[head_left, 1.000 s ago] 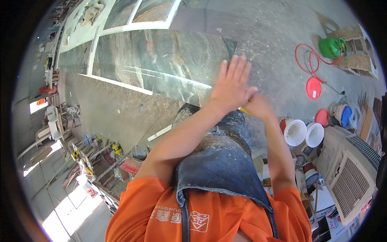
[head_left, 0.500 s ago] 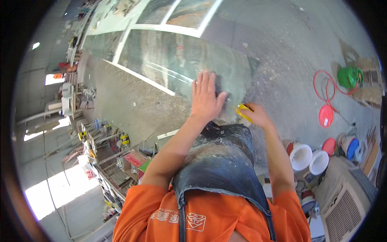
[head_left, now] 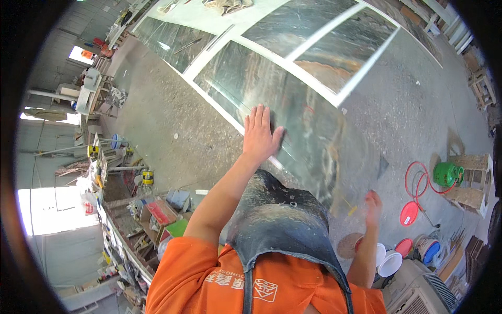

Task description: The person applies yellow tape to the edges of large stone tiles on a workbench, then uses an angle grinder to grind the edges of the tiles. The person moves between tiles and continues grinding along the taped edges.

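A glossy grey-green stone-patterned slab (head_left: 293, 125) extends across the middle, its near end by my dark apron. My left hand (head_left: 260, 136) rests palm down on the slab near its left edge, fingers stretched out and thumb apart. My right hand (head_left: 372, 208) is off the slab's near right corner, smeared by motion, so its fingers cannot be read. A small yellow tool (head_left: 352, 210) shows just left of the right hand, apart from it; its kind is too blurred to tell.
More patterned panels (head_left: 345, 47) with white strips between them lie farther off. To the right stand a green gas cylinder (head_left: 444, 174) with a red hose, a red lid (head_left: 409, 213) and white buckets (head_left: 389, 263). Cluttered shelving (head_left: 120, 209) lines the left.
My right hand has moved right and nearer to me, away from the yellow tool it held. The view has shifted; my left hand stays flat on the slab, now closer to its left edge.
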### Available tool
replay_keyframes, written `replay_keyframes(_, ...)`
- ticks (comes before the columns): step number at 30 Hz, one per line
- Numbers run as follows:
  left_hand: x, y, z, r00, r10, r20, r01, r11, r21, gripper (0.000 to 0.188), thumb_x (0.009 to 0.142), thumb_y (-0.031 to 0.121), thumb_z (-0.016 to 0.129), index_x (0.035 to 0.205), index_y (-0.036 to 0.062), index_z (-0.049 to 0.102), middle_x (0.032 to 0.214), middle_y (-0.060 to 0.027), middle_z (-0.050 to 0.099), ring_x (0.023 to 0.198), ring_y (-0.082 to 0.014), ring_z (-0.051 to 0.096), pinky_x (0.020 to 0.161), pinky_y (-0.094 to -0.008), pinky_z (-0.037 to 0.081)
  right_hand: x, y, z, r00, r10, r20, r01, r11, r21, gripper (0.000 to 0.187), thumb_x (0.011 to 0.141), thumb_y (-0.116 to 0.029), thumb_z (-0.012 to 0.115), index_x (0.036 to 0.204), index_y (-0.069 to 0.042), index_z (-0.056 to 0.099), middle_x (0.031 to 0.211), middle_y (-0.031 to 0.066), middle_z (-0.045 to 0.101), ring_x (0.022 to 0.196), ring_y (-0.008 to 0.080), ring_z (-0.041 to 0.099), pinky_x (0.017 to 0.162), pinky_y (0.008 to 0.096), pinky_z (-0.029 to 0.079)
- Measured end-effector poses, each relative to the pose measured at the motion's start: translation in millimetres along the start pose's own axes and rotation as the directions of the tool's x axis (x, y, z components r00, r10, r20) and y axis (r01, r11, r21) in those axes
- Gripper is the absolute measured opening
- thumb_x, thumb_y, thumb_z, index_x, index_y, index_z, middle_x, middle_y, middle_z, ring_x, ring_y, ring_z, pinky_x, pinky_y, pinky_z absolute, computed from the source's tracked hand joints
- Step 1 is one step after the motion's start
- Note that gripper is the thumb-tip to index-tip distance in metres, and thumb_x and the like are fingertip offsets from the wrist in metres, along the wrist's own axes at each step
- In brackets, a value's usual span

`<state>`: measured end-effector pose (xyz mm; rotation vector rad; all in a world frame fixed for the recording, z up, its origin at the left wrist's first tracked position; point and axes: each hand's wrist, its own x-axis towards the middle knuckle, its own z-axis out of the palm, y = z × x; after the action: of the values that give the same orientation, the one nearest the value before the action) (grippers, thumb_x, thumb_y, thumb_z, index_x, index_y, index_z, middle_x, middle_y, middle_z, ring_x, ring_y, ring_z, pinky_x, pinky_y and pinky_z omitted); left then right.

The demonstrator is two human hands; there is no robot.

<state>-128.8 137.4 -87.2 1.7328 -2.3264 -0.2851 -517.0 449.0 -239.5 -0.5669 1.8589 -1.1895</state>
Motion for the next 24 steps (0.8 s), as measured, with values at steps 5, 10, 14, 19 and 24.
replay_keyframes(5, 119.4, -91.2, 0.7, 0.992, 0.117, -0.054, -0.117, 0.993, 0.004, 0.078, 0.101, 0.045, 0.059, 0.159, -0.0023, 0.036, 0.168, -0.0246, 0.030, 0.158, -0.0421, 0.023, 0.129, -0.0561, 0.016, -33.4, -36.8, -33.4, 0.819, 0.090, -0.566, -0.071, 0.996, 0.056, 0.037, 0.097, -0.025, 0.060, 0.126, -0.004, 0.070, 0.124, 0.0089, 0.071, 0.116, 0.0203, 0.065, 0.100, 0.0375, 0.048)
replay_keyframes(10, 241.5, -215.0, -27.0, 0.986, 0.161, -0.039, -0.161, 0.987, 0.021, 0.077, 0.102, 0.045, 0.058, 0.159, -0.0016, 0.036, 0.169, -0.0224, 0.030, 0.159, -0.0391, 0.021, 0.130, -0.0539, 0.015, -132.6, -122.9, 67.7, 0.435, 0.155, -0.887, 0.058, 0.978, 0.200, 0.038, 0.098, -0.027, 0.060, 0.128, -0.005, 0.069, 0.120, 0.0093, 0.073, 0.115, 0.0217, 0.066, 0.093, 0.0376, 0.048)
replay_keyframes(14, 320.0, -307.6, -44.3, 0.984, 0.177, -0.035, -0.175, 0.983, 0.059, 0.074, 0.101, 0.045, 0.059, 0.156, -0.0005, 0.042, 0.168, -0.0220, 0.034, 0.159, -0.0383, 0.023, 0.130, -0.0542, 0.015, -174.5, -167.6, 163.7, 0.471, 0.122, -0.874, -0.039, 0.992, 0.117, 0.034, 0.100, -0.026, 0.063, 0.126, -0.005, 0.070, 0.117, 0.0073, 0.074, 0.112, 0.0190, 0.067, 0.092, 0.0362, 0.047)
replay_keyframes(19, 399.8, -390.7, -84.1, 0.960, 0.200, -0.197, -0.188, 0.979, 0.078, 0.063, 0.098, 0.040, 0.065, 0.144, -0.0024, 0.055, 0.155, -0.0235, 0.051, 0.144, -0.0419, 0.045, 0.121, -0.0549, 0.032, -181.1, -220.9, 253.2, 0.488, 0.038, -0.872, 0.042, 0.997, 0.067, 0.033, 0.102, -0.026, 0.064, 0.126, -0.005, 0.069, 0.115, 0.0044, 0.073, 0.111, 0.0148, 0.067, 0.094, 0.0334, 0.049)
replay_keyframes(24, 430.0, -439.1, -100.3, 0.955, 0.246, -0.163, -0.258, 0.965, -0.055, 0.054, 0.097, 0.033, 0.064, 0.137, -0.0010, 0.061, 0.141, -0.0236, 0.061, 0.129, -0.0443, 0.057, 0.111, -0.0525, 0.044, -161.3, -238.7, 323.2, 0.530, -0.102, -0.842, 0.250, 0.967, 0.040, 0.022, 0.102, -0.011, 0.064, 0.119, 0.002, 0.070, 0.112, 0.0082, 0.072, 0.101, 0.0172, 0.069, 0.090, 0.0304, 0.056)
